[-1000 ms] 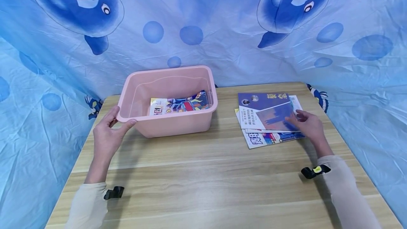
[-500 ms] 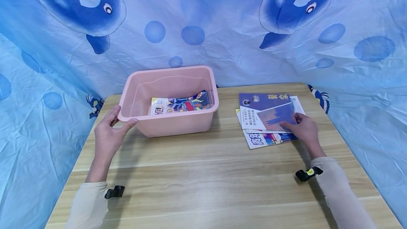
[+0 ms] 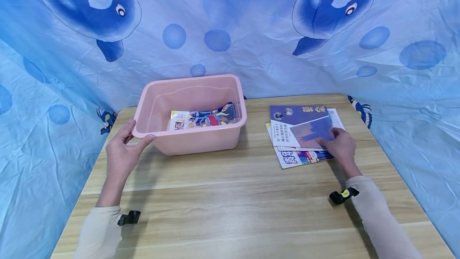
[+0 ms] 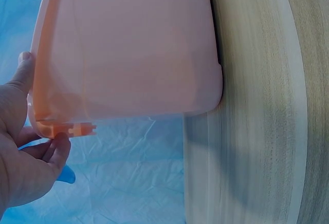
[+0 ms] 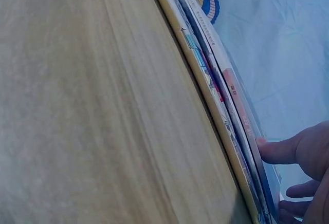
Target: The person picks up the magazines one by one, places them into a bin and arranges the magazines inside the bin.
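Note:
A pink plastic bin [image 3: 194, 141] stands at the back left of the wooden table, with a colourful magazine [image 3: 205, 118] lying flat inside. My left hand [image 3: 123, 151] grips its near left corner. The left wrist view shows the thumb above the bin [image 4: 128, 54] rim and the fingers of the left hand [image 4: 20, 167] under it. To the right lies a fanned stack of magazines [image 3: 305, 153], with a purple one [image 3: 298, 117] on top. My right hand [image 3: 339, 145] is on the purple one's near right corner. In the right wrist view the right hand [image 5: 303, 157] has its thumb against the stack [image 5: 216, 80] edge and its fingers curled.
The wooden table [image 3: 233, 203] stretches bare towards me in front of the bin and stack. A blue cloth [image 3: 230, 31] printed with dolphins hangs behind and along both sides. Black camera clips sit on my left sleeve [image 3: 128, 218] and right sleeve [image 3: 339, 196].
My right hand has slid a little to the left onto the near right corner of the stack. The left hand and the bin have not moved.

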